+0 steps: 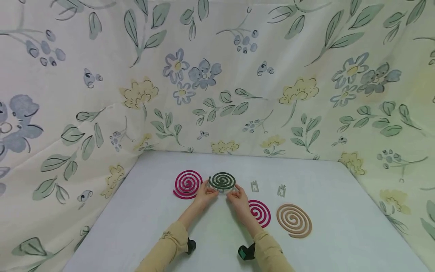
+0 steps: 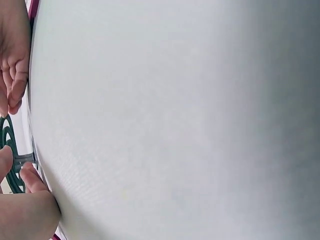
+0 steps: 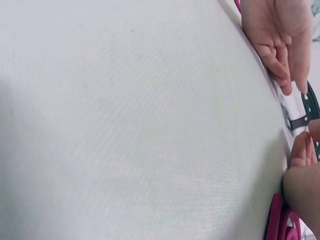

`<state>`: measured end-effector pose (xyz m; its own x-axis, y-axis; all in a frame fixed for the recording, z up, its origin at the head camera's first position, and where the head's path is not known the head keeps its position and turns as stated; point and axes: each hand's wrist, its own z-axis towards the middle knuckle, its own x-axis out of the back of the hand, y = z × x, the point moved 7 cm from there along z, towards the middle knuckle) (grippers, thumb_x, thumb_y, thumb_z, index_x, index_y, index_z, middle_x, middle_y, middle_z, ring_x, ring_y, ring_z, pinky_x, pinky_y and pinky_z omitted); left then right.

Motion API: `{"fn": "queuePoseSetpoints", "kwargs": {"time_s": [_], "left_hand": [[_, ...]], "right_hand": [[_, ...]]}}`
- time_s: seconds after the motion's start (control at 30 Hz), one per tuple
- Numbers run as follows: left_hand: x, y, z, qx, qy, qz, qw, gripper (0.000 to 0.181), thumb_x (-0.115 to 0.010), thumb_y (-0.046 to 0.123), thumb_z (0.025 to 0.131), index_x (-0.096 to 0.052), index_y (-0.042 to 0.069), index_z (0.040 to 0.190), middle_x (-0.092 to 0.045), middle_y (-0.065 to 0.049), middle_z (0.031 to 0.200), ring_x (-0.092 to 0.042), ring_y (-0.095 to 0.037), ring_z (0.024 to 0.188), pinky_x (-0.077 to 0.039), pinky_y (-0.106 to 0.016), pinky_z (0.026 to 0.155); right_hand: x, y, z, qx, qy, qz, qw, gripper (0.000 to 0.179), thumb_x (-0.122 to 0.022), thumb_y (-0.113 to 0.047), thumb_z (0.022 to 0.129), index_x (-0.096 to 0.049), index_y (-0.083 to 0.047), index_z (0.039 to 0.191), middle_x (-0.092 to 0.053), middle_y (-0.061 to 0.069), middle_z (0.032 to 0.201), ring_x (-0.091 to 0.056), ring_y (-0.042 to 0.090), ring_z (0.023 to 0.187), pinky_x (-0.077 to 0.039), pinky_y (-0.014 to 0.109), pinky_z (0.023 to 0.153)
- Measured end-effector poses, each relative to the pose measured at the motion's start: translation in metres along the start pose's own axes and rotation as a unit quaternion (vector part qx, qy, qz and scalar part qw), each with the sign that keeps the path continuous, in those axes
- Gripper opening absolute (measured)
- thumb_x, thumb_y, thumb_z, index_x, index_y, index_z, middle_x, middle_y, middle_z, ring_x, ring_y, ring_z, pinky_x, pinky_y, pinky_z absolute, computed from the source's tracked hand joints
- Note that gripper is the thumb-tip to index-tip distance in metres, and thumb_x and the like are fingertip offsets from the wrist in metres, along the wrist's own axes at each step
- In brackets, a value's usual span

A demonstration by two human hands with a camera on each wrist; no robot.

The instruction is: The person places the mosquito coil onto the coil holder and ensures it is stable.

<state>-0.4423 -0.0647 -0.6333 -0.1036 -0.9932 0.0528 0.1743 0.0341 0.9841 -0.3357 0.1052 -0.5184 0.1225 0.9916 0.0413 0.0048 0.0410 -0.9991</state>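
A dark green mosquito coil (image 1: pixel 222 181) sits level over a small metal stand (image 2: pixel 25 159), close above the white table. My left hand (image 1: pixel 205 194) pinches the coil's left edge, thumb above and fingers below. On the opposite edge my right hand (image 1: pixel 239 198) pinches it in the same way. The stand shows below the coil's middle in both wrist views. Just left of the left hand lies a magenta coil (image 1: pixel 188 184). A second magenta coil (image 1: pixel 255 214) lies beside the right forearm, which partly covers it.
To the right lies a tan coil (image 1: pixel 293 218). Two small metal stands (image 1: pixel 255 186) are on the table (image 1: pixel 340 219) beyond the right hand. A floral cloth (image 1: pixel 221 117) hangs behind and along the sides of the table.
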Motion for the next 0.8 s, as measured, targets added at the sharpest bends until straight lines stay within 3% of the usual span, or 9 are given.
{"fn": "queuePoseSetpoints", "kwargs": {"time_s": [0.07, 0.1, 0.13, 0.23, 0.3, 0.33, 0.47, 0.63, 0.8], "left_hand": [[-0.005, 0.045, -0.023, 0.002, -0.015, -0.003, 0.9999, 0.085, -0.076, 0.018, 0.079, -0.024, 0.001, 0.144, -0.063, -0.003, 0.081, -0.060, -0.012, 0.071, -0.049, -0.023, 0.064], [-0.007, 0.065, -0.033, 0.013, -0.021, -0.005, 0.9997, 0.084, -0.075, 0.017, 0.081, -0.023, -0.002, 0.144, -0.063, -0.004, 0.082, -0.059, -0.012, 0.071, -0.049, -0.024, 0.065], [-0.010, 0.067, -0.035, 0.029, -0.021, -0.008, 0.9993, 0.083, -0.074, 0.018, 0.081, -0.023, -0.002, 0.144, -0.062, -0.003, 0.082, -0.058, -0.011, 0.071, -0.049, -0.023, 0.064], [-0.013, 0.113, -0.059, 0.102, -0.021, 0.011, 0.9945, 0.079, -0.068, 0.009, 0.084, -0.019, -0.011, 0.143, -0.060, -0.009, 0.086, -0.056, -0.012, 0.074, -0.048, -0.025, 0.068], [-0.014, 0.125, -0.068, 0.133, -0.027, 0.024, 0.9905, 0.076, -0.065, 0.006, 0.086, -0.018, -0.014, 0.142, -0.061, -0.011, 0.091, -0.056, -0.010, 0.077, -0.047, -0.025, 0.071], [-0.015, 0.128, -0.071, 0.150, -0.031, 0.031, 0.9877, 0.076, -0.064, 0.007, 0.087, -0.017, -0.014, 0.142, -0.061, -0.011, 0.093, -0.055, -0.010, 0.078, -0.046, -0.025, 0.071], [-0.018, 0.130, -0.080, 0.180, -0.055, 0.077, 0.9792, 0.071, -0.064, 0.010, 0.087, -0.023, -0.014, 0.140, -0.062, -0.017, 0.102, -0.056, -0.014, 0.082, -0.044, -0.027, 0.073], [-0.024, 0.141, -0.094, 0.174, -0.095, 0.108, 0.9742, 0.057, -0.064, 0.011, 0.086, -0.040, -0.009, 0.134, -0.061, -0.016, 0.100, -0.055, -0.015, 0.081, -0.042, -0.024, 0.070], [-0.038, 0.155, -0.106, 0.151, -0.138, 0.110, 0.9726, 0.048, -0.064, 0.012, 0.087, -0.047, -0.007, 0.128, -0.062, -0.013, 0.094, -0.051, -0.012, 0.076, -0.041, -0.022, 0.064]], "right_hand": [[0.001, 0.007, 0.002, 0.013, 0.005, -0.009, 0.9999, 0.062, -0.065, -0.008, 0.084, -0.036, 0.012, 0.136, -0.061, 0.011, 0.085, -0.055, 0.010, 0.074, -0.047, 0.021, 0.068], [0.002, 0.015, 0.007, 0.038, 0.000, -0.001, 0.9993, 0.061, -0.067, -0.013, 0.084, -0.039, 0.009, 0.134, -0.061, 0.008, 0.083, -0.054, 0.009, 0.072, -0.046, 0.020, 0.066], [0.002, 0.018, 0.009, 0.045, -0.001, -0.005, 0.9990, 0.061, -0.068, -0.015, 0.083, -0.040, 0.008, 0.133, -0.061, 0.008, 0.082, -0.055, 0.011, 0.072, -0.046, 0.021, 0.065], [0.001, 0.021, 0.007, 0.047, -0.005, -0.027, 0.9985, 0.061, -0.068, -0.015, 0.082, -0.041, 0.008, 0.132, -0.060, 0.009, 0.082, -0.054, 0.014, 0.071, -0.046, 0.023, 0.063], [0.000, 0.017, 0.003, 0.035, -0.007, -0.054, 0.9979, 0.061, -0.067, -0.012, 0.082, -0.040, 0.009, 0.133, -0.060, 0.010, 0.083, -0.053, 0.012, 0.069, -0.044, 0.021, 0.061], [0.000, 0.010, -0.003, 0.010, -0.005, -0.080, 0.9967, 0.062, -0.066, -0.008, 0.081, -0.039, 0.011, 0.133, -0.060, 0.014, 0.085, -0.053, 0.013, 0.070, -0.045, 0.022, 0.062], [-0.003, -0.005, -0.015, 0.011, -0.020, -0.139, 0.9901, 0.056, -0.064, -0.004, 0.080, -0.043, 0.014, 0.129, -0.058, 0.012, 0.083, -0.048, 0.006, 0.067, -0.041, 0.018, 0.059], [-0.002, -0.012, -0.027, 0.011, -0.074, -0.161, 0.9842, 0.047, -0.064, -0.007, 0.083, -0.052, 0.008, 0.125, -0.058, 0.007, 0.087, -0.047, 0.008, 0.072, -0.041, 0.018, 0.062], [0.014, -0.016, -0.034, 0.020, -0.128, -0.154, 0.9795, 0.042, -0.063, -0.008, 0.087, -0.053, 0.006, 0.124, -0.061, 0.011, 0.092, -0.051, 0.008, 0.075, -0.042, 0.019, 0.064]]}}
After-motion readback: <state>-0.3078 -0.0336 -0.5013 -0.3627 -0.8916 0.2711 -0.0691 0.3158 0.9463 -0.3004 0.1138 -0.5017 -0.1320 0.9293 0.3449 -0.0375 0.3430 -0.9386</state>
